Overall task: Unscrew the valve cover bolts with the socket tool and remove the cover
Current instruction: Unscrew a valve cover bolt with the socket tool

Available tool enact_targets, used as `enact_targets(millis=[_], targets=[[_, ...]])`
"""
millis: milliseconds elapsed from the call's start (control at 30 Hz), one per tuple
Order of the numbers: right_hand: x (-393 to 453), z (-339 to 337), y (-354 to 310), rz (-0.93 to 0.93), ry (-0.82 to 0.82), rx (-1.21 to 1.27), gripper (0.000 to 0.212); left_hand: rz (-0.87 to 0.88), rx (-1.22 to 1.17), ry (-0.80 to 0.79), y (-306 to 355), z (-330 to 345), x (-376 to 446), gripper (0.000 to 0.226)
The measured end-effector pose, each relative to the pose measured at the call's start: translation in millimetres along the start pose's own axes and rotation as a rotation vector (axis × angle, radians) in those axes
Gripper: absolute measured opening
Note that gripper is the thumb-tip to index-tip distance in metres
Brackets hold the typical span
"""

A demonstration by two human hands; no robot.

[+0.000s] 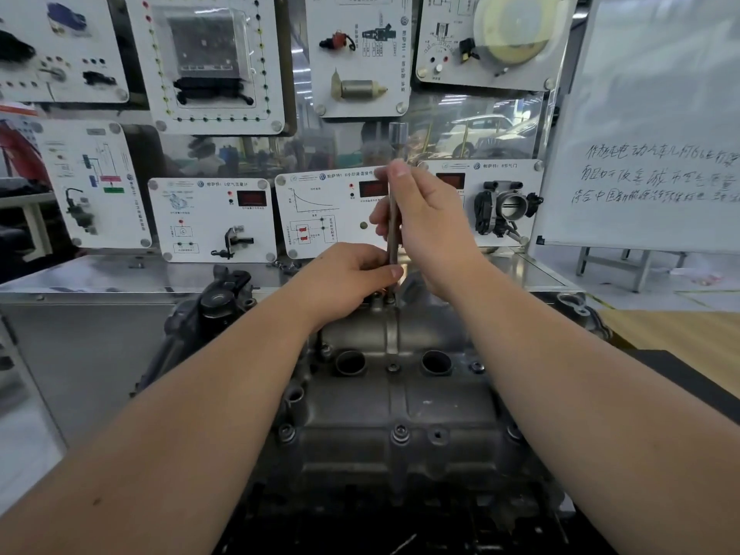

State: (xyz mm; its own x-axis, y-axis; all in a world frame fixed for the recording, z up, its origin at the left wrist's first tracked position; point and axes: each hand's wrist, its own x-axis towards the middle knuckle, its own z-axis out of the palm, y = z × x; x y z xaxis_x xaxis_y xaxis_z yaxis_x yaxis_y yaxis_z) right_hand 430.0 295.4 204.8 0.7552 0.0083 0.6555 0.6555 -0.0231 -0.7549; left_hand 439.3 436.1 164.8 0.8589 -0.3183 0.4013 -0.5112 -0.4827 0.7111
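At the far edge of the valve cover, the socket tool is standing upright on a bolt. The left hand is pinching the tool's lower shaft, and the right hand is gripping it higher up. The cover is sitting on the engine, with 2 round holes showing and a near bolt in place. Display boards are standing behind.
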Motion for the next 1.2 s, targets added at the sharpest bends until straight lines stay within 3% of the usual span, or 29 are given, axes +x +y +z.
enact_targets(millis=[133,433,667,800,1200], targets=[[-3.3,-1.5,-3.7,-0.128,0.079,-0.201,0.006,0.018,0.046,0.029,-2.4,-0.5,0.8,0.020],[-9.8,-2.1,-7.9,-0.104,0.049,-0.247,0.024,0.054,0.065,-0.024,1.7,-0.4,-2.2,0.015],[-12.6,-2.3,-4.0,-0.127,0.069,-0.312,0.015,0.072,0.064,-0.017,0.2,-0.4,-1.0,0.009],[-11.9,-2.4,-6.9,-0.109,0.064,-0.309,0.008,0.080,0.068,-0.001,3.0,0.0,-1.4,0.018],[-11.3,-5.9,-5.7,-0.161,0.081,-0.459,0.021,0.085,0.112,-0.005,2.8,-1.4,-2.6,0.018]])
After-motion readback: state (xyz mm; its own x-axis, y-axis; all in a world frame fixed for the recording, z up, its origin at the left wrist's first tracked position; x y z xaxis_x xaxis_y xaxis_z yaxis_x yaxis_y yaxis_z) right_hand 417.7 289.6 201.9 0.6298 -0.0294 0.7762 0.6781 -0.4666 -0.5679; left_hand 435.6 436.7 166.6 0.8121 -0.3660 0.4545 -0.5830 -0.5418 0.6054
